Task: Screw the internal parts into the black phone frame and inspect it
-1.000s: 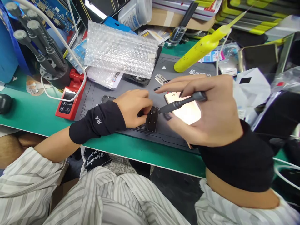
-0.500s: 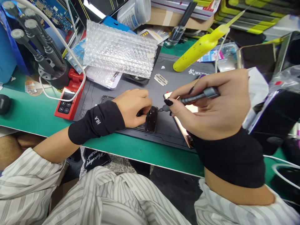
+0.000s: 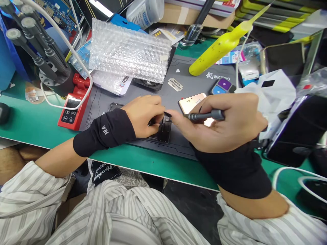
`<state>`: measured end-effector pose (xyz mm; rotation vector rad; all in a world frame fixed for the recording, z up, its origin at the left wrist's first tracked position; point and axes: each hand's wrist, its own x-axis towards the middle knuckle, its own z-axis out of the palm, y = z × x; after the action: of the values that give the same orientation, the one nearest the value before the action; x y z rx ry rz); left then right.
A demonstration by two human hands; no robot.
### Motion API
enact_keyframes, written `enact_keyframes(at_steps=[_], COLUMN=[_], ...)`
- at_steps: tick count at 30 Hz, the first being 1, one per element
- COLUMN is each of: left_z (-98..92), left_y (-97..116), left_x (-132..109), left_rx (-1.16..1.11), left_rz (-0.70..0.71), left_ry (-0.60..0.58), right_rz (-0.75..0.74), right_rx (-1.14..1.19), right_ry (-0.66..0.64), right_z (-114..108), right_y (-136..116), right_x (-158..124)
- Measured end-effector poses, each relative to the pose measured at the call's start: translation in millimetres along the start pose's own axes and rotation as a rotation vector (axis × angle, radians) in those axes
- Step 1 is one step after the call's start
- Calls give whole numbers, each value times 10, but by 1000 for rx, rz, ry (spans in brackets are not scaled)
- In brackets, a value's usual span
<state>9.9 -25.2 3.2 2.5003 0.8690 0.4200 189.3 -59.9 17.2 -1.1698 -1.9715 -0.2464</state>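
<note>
Since the preceding views, the right hand [image 3: 224, 127] is advancing leftward with its screwdriver [image 3: 217, 115], the thumb now overlapping the upper end of the dark phone part [image 3: 165, 132] and the tool's tip disappearing from sight. The hand is covering the gold phone's [image 3: 190, 101] lower edge, while the purple-and-blue item [image 3: 223, 86] beyond is coming into clearer view.

A pouch of clear, silvery bubble wrap [image 3: 130, 51] lies over flat items at the far side of a dark grey mat [image 3: 189, 81]. Near its lower right corner is a thin silver razor blade [image 3: 175, 84]. Further right, a bright yellow bottle with a long, narrow nozzle [image 3: 217, 51]. At left, a red device with four round buttons [image 3: 68, 114]. Behind the wrap, a whitish plastic jar with blue lettering [image 3: 146, 13].
</note>
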Motion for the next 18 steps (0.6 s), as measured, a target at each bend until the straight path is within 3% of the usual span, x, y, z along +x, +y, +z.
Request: enact_keyframes(at_steps=[3,7,9,14,18], left_z=[-9,-14,-7,16,18], left_y=[0,-7,-12,-23,-12], left_x=[-3,-2,3,20,18], left_rx=[-8,-11,-6,-6,8], left_rz=[9,25,26,28,30], left_ry=[-2,-10,-9,-5,13], right_rz=[-30,4,-17,-146,-84], right_rx=[-3,401,509,370,407], right_ry=[-16,-444,-576,-314,-368], right_z=[-43,-158,-195,-150,-142], right_y=[6,136,178,128,99], right_x=[19,135,196,226,192])
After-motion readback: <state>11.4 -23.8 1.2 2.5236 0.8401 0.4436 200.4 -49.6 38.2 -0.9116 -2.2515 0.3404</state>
